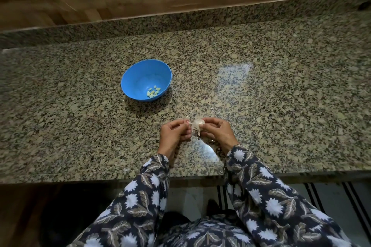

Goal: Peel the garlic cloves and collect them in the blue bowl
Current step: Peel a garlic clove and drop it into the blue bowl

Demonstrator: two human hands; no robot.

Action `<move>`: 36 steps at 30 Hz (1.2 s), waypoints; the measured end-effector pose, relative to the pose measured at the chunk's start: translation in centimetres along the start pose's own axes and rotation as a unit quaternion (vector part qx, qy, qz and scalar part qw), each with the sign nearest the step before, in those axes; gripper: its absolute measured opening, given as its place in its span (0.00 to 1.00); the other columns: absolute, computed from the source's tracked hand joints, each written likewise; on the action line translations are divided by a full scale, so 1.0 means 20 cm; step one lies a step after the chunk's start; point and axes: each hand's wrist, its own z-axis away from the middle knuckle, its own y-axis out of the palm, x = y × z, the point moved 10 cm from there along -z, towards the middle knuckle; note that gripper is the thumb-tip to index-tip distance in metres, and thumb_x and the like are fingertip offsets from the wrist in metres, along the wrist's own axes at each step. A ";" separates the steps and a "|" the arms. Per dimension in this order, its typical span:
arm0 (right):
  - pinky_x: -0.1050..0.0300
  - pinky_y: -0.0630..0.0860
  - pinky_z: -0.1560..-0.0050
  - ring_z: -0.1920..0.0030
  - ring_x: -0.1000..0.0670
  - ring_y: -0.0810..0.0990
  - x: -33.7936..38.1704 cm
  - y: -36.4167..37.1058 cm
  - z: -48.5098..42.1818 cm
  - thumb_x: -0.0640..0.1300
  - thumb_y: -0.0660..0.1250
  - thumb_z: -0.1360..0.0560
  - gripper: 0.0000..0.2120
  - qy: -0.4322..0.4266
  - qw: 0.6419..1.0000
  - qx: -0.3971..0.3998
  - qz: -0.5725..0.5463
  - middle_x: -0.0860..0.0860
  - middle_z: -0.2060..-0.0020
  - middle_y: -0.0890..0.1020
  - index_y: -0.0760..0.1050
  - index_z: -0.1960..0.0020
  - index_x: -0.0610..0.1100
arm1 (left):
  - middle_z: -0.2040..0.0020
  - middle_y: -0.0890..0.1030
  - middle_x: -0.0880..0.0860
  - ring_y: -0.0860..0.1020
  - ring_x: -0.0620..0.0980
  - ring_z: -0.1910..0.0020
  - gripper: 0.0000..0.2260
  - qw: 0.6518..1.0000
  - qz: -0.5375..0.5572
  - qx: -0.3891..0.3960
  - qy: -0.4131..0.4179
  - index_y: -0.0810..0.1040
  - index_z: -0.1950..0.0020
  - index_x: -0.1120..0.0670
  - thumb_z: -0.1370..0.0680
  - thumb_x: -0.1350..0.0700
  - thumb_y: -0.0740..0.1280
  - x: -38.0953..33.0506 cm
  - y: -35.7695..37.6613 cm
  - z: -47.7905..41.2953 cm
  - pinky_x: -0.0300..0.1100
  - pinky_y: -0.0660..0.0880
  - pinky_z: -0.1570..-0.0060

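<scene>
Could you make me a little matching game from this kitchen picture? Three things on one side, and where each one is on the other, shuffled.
Things:
1. blue bowl
2. peeled cloves
3. garlic

Places:
a. pinched between the left hand and right hand
b. standing on the granite counter
c. lying at the bottom of the bowl

Pairs: 1-b, 2-c, 3-a

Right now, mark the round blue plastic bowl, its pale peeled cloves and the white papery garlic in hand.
Blue plastic bowl (138, 77): head view, inner wall.
Pale peeled cloves (153, 91): head view, pile's middle.
White papery garlic (198, 122): head view, exposed top.
</scene>
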 end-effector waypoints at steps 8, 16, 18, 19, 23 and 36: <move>0.58 0.76 0.48 0.52 0.53 0.77 0.20 -0.05 -0.01 0.41 0.68 0.28 0.13 -0.172 0.875 -0.057 0.448 0.52 0.50 0.78 0.77 0.44 0.48 | 0.50 0.83 0.52 0.80 0.44 0.55 0.07 0.941 -0.314 -0.043 0.121 0.83 0.50 0.58 0.27 0.63 0.70 -0.12 -0.03 0.00 0.30 0.77 0.55; 0.57 0.58 0.34 0.37 0.52 0.70 0.19 -0.07 -0.01 0.44 0.67 0.26 0.18 -0.178 0.843 -0.074 0.502 0.52 0.39 0.74 0.72 0.37 0.51 | 0.50 0.83 0.49 0.79 0.42 0.55 0.09 0.923 -0.357 -0.081 0.121 0.82 0.47 0.56 0.25 0.55 0.70 -0.20 -0.12 0.02 0.27 0.72 0.59; 0.53 0.52 0.30 0.30 0.51 0.63 0.20 -0.06 0.00 0.47 0.67 0.26 0.22 -0.177 0.832 -0.082 0.519 0.52 0.34 0.70 0.69 0.34 0.53 | 0.52 0.83 0.49 0.78 0.41 0.57 0.08 0.910 -0.389 -0.072 0.123 0.83 0.49 0.54 0.26 0.54 0.70 -0.22 -0.13 0.02 0.28 0.72 0.60; 0.51 0.50 0.29 0.28 0.50 0.60 0.21 -0.05 0.01 0.48 0.67 0.26 0.23 -0.181 0.827 -0.090 0.525 0.53 0.32 0.67 0.68 0.33 0.54 | 0.51 0.83 0.49 0.79 0.42 0.56 0.09 0.904 -0.403 -0.065 0.125 0.83 0.48 0.54 0.26 0.53 0.71 -0.22 -0.13 0.01 0.29 0.74 0.57; 0.51 0.48 0.28 0.29 0.48 0.61 0.25 -0.06 0.07 0.44 0.67 0.26 0.20 -0.222 0.827 -0.154 0.493 0.51 0.33 0.70 0.70 0.35 0.51 | 0.51 0.82 0.49 0.78 0.43 0.58 0.08 0.860 -0.480 -0.074 0.156 0.81 0.48 0.52 0.26 0.53 0.70 -0.27 -0.11 0.01 0.34 0.75 0.60; 0.64 0.68 0.48 0.50 0.51 0.78 0.15 0.06 0.22 0.42 0.72 0.30 0.08 -0.238 0.826 -0.216 0.463 0.48 0.52 0.83 0.81 0.52 0.42 | 0.50 0.82 0.55 0.80 0.51 0.54 0.08 0.775 -0.559 0.140 0.260 0.81 0.46 0.57 0.23 0.58 0.67 -0.23 0.17 -0.02 0.46 0.78 0.49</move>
